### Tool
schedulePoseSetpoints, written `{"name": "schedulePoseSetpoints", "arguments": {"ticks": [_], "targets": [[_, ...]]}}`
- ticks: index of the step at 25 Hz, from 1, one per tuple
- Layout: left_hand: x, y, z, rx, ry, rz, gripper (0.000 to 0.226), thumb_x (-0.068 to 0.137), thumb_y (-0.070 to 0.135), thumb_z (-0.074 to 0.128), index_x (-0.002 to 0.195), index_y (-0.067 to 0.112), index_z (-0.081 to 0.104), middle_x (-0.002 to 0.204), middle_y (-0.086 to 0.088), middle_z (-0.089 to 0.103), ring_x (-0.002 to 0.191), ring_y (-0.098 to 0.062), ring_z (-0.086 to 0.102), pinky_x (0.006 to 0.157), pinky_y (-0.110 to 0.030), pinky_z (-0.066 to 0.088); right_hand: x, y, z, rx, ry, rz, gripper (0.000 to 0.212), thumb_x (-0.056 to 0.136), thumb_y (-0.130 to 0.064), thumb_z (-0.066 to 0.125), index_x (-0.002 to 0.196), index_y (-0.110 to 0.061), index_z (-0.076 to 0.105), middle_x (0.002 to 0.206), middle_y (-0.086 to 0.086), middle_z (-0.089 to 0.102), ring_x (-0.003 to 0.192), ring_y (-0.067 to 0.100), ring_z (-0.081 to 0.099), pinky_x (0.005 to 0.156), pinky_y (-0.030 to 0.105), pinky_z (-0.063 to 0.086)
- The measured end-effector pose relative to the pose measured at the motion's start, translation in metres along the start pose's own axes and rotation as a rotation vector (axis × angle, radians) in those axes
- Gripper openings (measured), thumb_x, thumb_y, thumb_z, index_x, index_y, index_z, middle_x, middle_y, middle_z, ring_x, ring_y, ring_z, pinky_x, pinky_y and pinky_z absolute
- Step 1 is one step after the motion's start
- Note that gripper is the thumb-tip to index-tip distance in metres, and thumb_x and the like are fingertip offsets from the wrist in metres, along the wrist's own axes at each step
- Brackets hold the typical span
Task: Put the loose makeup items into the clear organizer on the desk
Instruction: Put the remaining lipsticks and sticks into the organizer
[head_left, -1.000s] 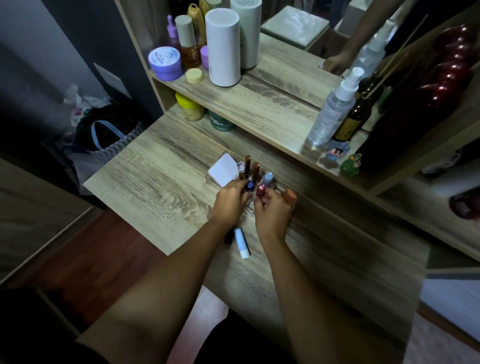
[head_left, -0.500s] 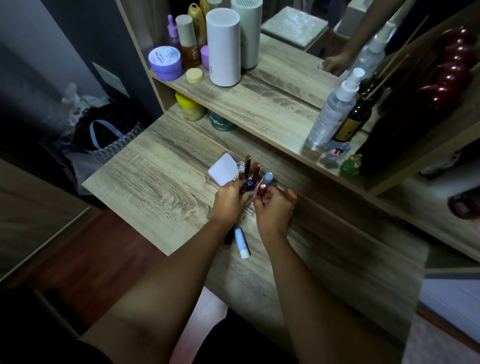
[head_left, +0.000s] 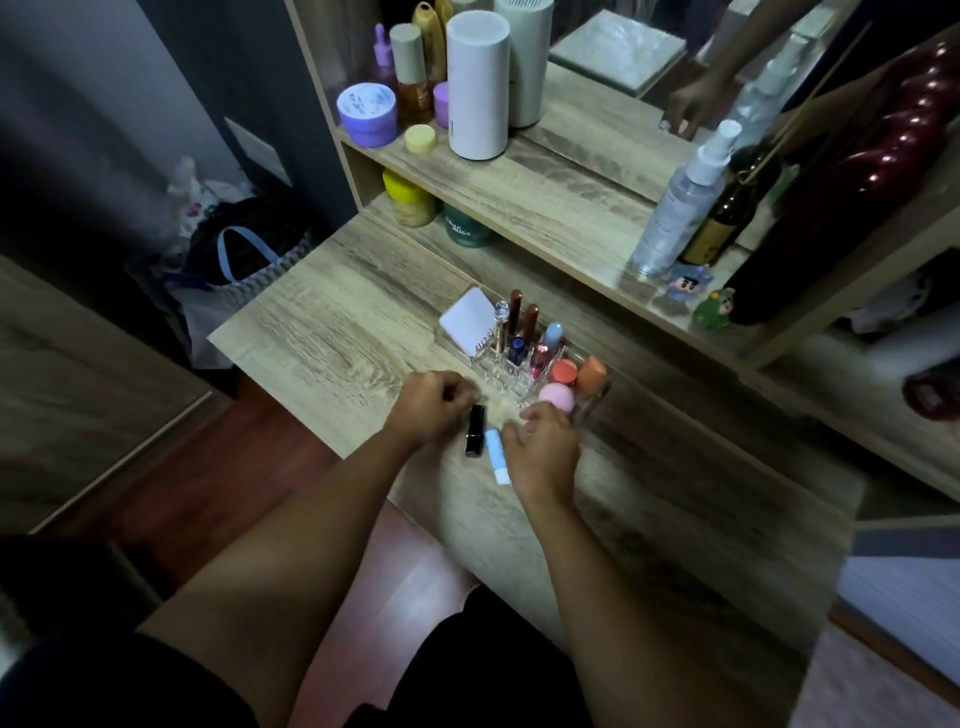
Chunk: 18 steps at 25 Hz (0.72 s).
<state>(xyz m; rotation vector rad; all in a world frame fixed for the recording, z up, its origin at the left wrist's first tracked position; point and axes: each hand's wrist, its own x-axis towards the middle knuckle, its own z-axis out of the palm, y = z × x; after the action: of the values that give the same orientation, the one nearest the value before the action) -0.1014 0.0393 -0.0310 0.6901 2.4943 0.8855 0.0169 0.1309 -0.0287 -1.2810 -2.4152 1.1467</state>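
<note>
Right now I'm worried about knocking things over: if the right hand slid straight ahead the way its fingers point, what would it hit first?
Probably the pink sponge at the clear organizer's near edge; the right hand is almost touching it, though depth is unclear.

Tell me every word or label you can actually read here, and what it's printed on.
Nothing reads clearly.
White compact standing in the clear organizer: reddish letters on its lower edge, too blurred to quote.
Green jar under the shelf: white lettering, blurred.
Purple jar lid: print, too small.
Spray bottle and dark bottle: labels unreadable.
</note>
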Motion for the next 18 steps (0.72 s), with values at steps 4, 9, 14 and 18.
{"name": "schedulePoseSetpoints", "arguments": {"ticks": [4, 9, 14, 18], "targets": [[-0.006, -0.003, 0.009, 0.035, -0.134, -0.121, 0.041, 0.071, 0.048, 0.072, 0.056, 0.013, 0.054, 0.057, -0.005, 0.057, 0.06, -0.019, 0.054, 0.058, -0.025, 0.039, -0.014, 0.012, 0.01, -0.129, -0.18, 0.04, 0.035, 0.074, -0.03, 0.073, 0.098, -0.006, 0.064, 0.104, 0.016, 0.067, 0.097, 0.032, 0.063, 0.079, 0.033, 0.05], [-0.002, 0.006, 0.02, 0.109, -0.144, -0.144, 0.053, 0.073, 0.046, 0.07, 0.045, 0.02, 0.034, 0.048, 0.001, 0.04, 0.062, -0.022, 0.048, 0.058, -0.028, 0.032, -0.012, 0.019, 0.011, -0.204, -0.213, 0.025, 0.023, 0.077, -0.022, 0.07, 0.096, -0.009, 0.07, 0.098, 0.014, 0.073, 0.091, 0.029, 0.068, 0.075, 0.032, 0.052], [0.0, 0.001, 0.014, 0.05, -0.154, -0.121, 0.042, 0.077, 0.035, 0.07, 0.05, 0.016, 0.044, 0.059, -0.006, 0.052, 0.062, -0.02, 0.05, 0.053, -0.025, 0.036, -0.014, 0.022, 0.009, -0.084, -0.155, 0.052, 0.019, 0.077, -0.021, 0.07, 0.094, -0.013, 0.072, 0.091, 0.011, 0.076, 0.086, 0.03, 0.07, 0.075, 0.033, 0.055], [0.003, -0.009, -0.004, -0.368, -0.021, -0.129, 0.017, 0.078, 0.02, 0.069, 0.068, 0.013, 0.058, 0.063, -0.005, 0.055, 0.064, -0.019, 0.053, 0.062, -0.026, 0.041, -0.012, 0.012, 0.006, 0.251, 0.02, 0.028, 0.021, 0.075, -0.014, 0.074, 0.095, -0.017, 0.071, 0.087, 0.005, 0.077, 0.079, 0.019, 0.071, 0.071, 0.025, 0.055]]}}
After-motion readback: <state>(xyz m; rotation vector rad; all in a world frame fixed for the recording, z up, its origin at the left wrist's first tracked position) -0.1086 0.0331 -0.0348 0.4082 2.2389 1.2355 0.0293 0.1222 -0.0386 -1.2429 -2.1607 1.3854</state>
